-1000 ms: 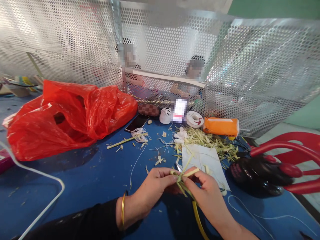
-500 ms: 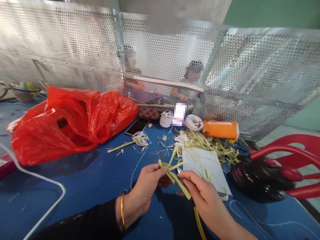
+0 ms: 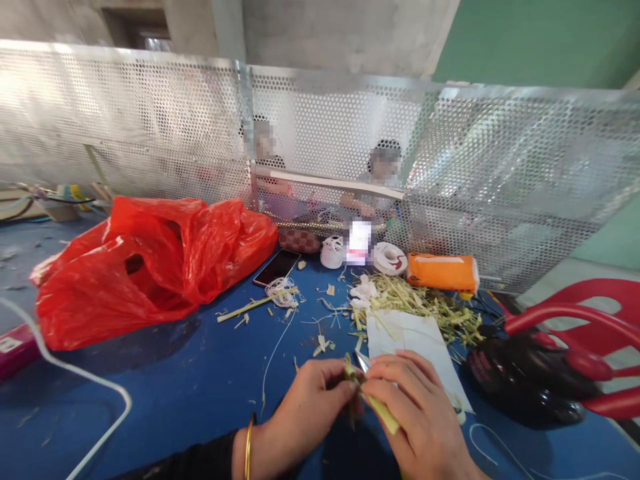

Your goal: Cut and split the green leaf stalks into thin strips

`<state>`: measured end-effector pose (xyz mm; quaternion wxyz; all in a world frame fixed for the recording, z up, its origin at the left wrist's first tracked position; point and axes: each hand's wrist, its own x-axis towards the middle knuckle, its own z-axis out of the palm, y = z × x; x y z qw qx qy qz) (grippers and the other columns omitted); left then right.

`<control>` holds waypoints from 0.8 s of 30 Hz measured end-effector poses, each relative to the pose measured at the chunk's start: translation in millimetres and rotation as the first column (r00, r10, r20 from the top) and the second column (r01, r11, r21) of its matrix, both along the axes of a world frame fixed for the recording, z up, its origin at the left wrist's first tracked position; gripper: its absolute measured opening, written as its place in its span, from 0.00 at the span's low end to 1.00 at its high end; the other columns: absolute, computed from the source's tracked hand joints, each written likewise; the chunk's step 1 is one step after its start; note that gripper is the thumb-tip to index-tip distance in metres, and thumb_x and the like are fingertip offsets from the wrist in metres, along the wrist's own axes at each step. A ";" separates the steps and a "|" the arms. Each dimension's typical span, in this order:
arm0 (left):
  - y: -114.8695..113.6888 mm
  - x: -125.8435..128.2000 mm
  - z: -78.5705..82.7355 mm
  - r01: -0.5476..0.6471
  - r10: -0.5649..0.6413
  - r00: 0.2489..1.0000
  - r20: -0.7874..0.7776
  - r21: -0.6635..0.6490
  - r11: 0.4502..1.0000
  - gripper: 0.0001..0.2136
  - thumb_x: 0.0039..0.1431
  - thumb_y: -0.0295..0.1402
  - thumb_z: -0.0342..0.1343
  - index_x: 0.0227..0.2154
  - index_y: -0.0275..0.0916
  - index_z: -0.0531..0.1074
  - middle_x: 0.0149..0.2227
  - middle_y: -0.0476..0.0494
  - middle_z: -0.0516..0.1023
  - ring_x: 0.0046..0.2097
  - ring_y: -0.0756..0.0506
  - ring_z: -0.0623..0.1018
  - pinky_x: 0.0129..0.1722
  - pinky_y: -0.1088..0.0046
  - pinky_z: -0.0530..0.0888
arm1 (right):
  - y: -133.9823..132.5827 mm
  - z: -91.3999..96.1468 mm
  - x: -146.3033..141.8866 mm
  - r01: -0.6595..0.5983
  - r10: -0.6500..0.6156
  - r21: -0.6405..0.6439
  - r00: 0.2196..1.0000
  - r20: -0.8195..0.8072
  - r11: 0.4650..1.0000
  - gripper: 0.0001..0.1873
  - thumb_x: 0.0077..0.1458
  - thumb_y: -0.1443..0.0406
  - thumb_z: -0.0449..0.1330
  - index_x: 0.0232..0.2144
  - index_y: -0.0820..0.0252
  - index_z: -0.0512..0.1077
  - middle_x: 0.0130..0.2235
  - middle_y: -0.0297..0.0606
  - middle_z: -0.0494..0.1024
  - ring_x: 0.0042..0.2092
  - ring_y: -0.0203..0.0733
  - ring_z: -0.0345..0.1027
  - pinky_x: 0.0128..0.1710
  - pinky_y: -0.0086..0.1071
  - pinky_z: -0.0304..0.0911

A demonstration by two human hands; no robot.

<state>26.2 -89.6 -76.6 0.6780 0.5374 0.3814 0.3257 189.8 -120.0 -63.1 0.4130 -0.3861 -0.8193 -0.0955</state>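
Observation:
My left hand (image 3: pixel 320 400), with a gold bangle at the wrist, is closed, pinching a folded pale green plant strip (image 3: pixel 351 371) between thumb and fingers. My right hand (image 3: pixel 415 400) is closed beside it, fingers curled over the wider end of a green strip (image 3: pixel 384 415). From under its fingers juts a pointed metal blade (image 3: pixel 362 361); its handle is hidden in the palm. The fingertips of both hands nearly meet. Just beyond lies a white paper sheet (image 3: pixel 405 330), with a heap of plant trimmings (image 3: pixel 425 297) behind it.
A red plastic bag (image 3: pixel 150 267) lies on the blue table at left. Toward the back are a phone (image 3: pixel 277 267), white thread (image 3: pixel 281 292), a ribbon spool (image 3: pixel 389 259) and an orange packet (image 3: pixel 443 272). A black-and-red pot (image 3: pixel 530 380) stands right. Two people sit behind the perforated screen (image 3: pixel 330 113).
The view has tilted up slightly. My hands have drawn together, and the right fingers now cover more of the strip. The long strips that stuck out past my left fingers no longer show.

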 end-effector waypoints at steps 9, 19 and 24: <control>-4.1 -2.4 3.3 0.135 -0.119 0.984 -0.132 0.118 0.984 0.07 0.54 0.34 0.52 0.26 0.36 0.70 0.23 0.52 0.67 0.28 0.51 0.66 0.31 0.76 0.62 | -3.1 -11.7 7.2 0.168 -0.180 -0.395 0.984 0.005 0.903 0.09 0.60 0.66 0.51 0.28 0.56 0.67 0.26 0.34 0.73 0.27 0.39 0.66 0.27 0.30 0.59; 3.4 -0.6 6.8 -0.058 0.057 0.995 -0.087 -0.001 0.998 0.13 0.48 0.43 0.58 0.23 0.37 0.67 0.17 0.54 0.64 0.22 0.54 0.62 0.25 0.76 0.58 | -3.0 -0.9 6.1 -0.009 -0.192 -0.690 0.958 -0.214 0.724 0.07 0.59 0.62 0.55 0.30 0.55 0.69 0.28 0.31 0.76 0.30 0.38 0.69 0.31 0.28 0.62; 4.4 1.9 0.0 -0.110 0.116 0.992 0.046 -0.114 0.987 0.18 0.44 0.44 0.63 0.30 0.36 0.68 0.18 0.55 0.69 0.22 0.54 0.67 0.27 0.77 0.63 | -7.4 1.0 3.3 -0.085 -0.048 -0.584 0.977 -0.210 0.807 0.06 0.59 0.66 0.55 0.33 0.55 0.72 0.30 0.34 0.76 0.33 0.40 0.69 0.34 0.31 0.62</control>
